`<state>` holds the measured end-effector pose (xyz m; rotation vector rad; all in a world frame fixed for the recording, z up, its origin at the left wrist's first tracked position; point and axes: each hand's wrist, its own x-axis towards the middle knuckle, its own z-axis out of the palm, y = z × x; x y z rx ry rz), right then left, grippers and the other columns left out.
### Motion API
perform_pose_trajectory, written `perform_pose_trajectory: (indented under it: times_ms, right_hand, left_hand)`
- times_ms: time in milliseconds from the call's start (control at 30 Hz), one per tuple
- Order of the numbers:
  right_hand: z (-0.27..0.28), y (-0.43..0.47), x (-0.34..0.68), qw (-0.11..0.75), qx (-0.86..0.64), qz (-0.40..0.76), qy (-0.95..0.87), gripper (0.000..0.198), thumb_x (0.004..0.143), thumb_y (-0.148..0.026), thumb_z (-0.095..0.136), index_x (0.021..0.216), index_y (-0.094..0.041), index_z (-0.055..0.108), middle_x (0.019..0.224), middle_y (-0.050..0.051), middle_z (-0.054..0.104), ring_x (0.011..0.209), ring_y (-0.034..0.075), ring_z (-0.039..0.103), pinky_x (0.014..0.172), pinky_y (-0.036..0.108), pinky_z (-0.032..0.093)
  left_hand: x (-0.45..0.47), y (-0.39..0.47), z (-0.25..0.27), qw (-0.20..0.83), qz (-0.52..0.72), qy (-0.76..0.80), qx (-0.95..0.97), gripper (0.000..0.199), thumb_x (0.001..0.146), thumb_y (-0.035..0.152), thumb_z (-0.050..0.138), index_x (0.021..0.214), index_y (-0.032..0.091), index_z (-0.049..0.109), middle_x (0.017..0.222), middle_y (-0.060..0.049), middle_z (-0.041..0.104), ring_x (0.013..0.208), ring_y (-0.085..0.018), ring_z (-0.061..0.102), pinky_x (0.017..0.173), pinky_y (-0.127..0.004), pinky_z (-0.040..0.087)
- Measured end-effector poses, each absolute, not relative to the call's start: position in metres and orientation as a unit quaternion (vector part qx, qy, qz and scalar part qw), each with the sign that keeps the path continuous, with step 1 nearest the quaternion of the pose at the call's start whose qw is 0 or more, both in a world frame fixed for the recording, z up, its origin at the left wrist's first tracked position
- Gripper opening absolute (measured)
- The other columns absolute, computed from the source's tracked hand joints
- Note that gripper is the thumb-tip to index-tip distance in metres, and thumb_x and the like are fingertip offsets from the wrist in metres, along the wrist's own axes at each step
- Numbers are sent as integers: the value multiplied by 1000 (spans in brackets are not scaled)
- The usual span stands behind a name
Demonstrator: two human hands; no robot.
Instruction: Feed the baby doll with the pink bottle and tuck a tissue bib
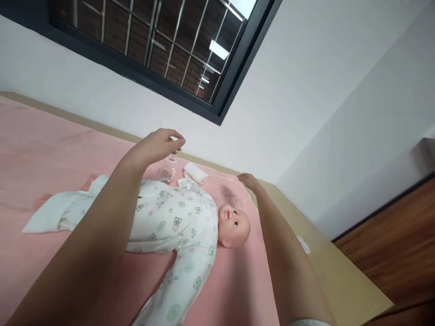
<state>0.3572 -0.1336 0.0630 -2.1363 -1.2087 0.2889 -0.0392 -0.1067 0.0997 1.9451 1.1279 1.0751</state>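
A baby doll lies on its back on a pink mat, its head toward the right. It wears a white long-sleeved outfit printed with green and pink figures. My left hand hovers above a clear baby bottle with a pale pink collar, its fingers loosely curved and nothing visible in them. My left forearm crosses over the doll's lower body and hides part of it. Beyond the doll's head, my right hand is near the mat's far corner, fingers stretched out and apparently holding nothing.
A folded white cloth or tissue pack lies beside the bottle. A small clear item rests near the doll's head. Tan surface borders the mat, with a crumpled white piece on it. White walls and a barred window stand behind.
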Motion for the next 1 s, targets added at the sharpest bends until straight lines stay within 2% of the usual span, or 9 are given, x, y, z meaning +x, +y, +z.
perform_pose_trajectory:
  times_ms: [133, 233, 300, 433, 633, 700, 833, 900, 1000]
  right_hand:
    - [13, -173, 372, 356, -828, 74, -427, 34, 80, -25, 63, 111, -13, 65, 117, 13, 64, 106, 22, 61, 93, 30, 45]
    - [-23, -187, 367, 384, -843, 34, -375, 66, 82, -36, 61, 140, -11, 41, 142, 20, 45, 124, 25, 53, 100, 30, 43]
    - [-42, -189, 360, 396, -854, 11, -336, 76, 84, -39, 57, 146, -9, 28, 147, 24, 36, 129, 27, 48, 103, 30, 41]
    - [-61, -188, 354, 402, -868, -1, -291, 75, 81, -35, 56, 146, -10, 27, 144, 24, 40, 123, 27, 54, 97, 30, 45]
    - [-63, -192, 359, 394, -877, -2, -276, 68, 78, -21, 51, 143, -10, 34, 132, 20, 55, 120, 25, 58, 89, 28, 47]
    - [-61, -193, 360, 388, -877, 2, -282, 69, 76, -20, 54, 142, -9, 36, 130, 21, 57, 120, 28, 58, 89, 30, 47]
    - [-61, -193, 359, 384, -874, 14, -298, 71, 76, -19, 57, 143, -10, 35, 132, 21, 55, 123, 31, 55, 91, 33, 45]
    - [-62, -193, 360, 386, -872, 19, -299, 70, 77, -19, 56, 143, -10, 34, 132, 21, 54, 124, 31, 54, 92, 34, 45]
    - [-66, -193, 365, 395, -869, 20, -298, 68, 79, -19, 55, 143, -10, 36, 132, 21, 54, 123, 30, 54, 93, 33, 44]
  left_hand:
    - [-37, -111, 101, 322, 413, 438, 730, 32, 80, 45, 57, 105, 27, 64, 107, -2, 71, 95, -25, 67, 84, -33, 47]
    - [-39, -107, 98, 334, 424, 442, 717, 34, 82, 43, 57, 111, 25, 61, 109, -5, 69, 96, -22, 65, 87, -33, 46]
    - [-41, -103, 95, 335, 446, 448, 699, 38, 82, 41, 58, 117, 24, 59, 108, -6, 67, 97, -21, 64, 86, -31, 46]
    - [-41, -106, 94, 281, 497, 492, 657, 47, 79, 38, 60, 124, 25, 56, 110, -3, 66, 96, -22, 61, 80, -29, 47]
    - [-35, -127, 112, 218, 592, 452, 631, 36, 80, 35, 57, 116, 28, 59, 113, 1, 65, 89, -18, 62, 59, -22, 43]
    - [-30, -116, 110, 171, 551, 485, 657, 39, 79, 35, 56, 117, 26, 57, 115, 0, 64, 92, -19, 62, 63, -23, 44]
    - [-18, -68, 73, 133, 395, 511, 751, 59, 74, 35, 55, 129, 16, 43, 121, -11, 57, 100, -25, 57, 87, -35, 43]
    - [-12, -49, 46, 211, 368, 543, 725, 65, 64, 30, 58, 126, 17, 41, 108, -9, 58, 103, -28, 55, 85, -37, 43]
    - [-3, -37, 16, 270, 354, 549, 707, 61, 57, 32, 57, 116, 22, 44, 74, 1, 53, 89, -27, 57, 70, -34, 44]
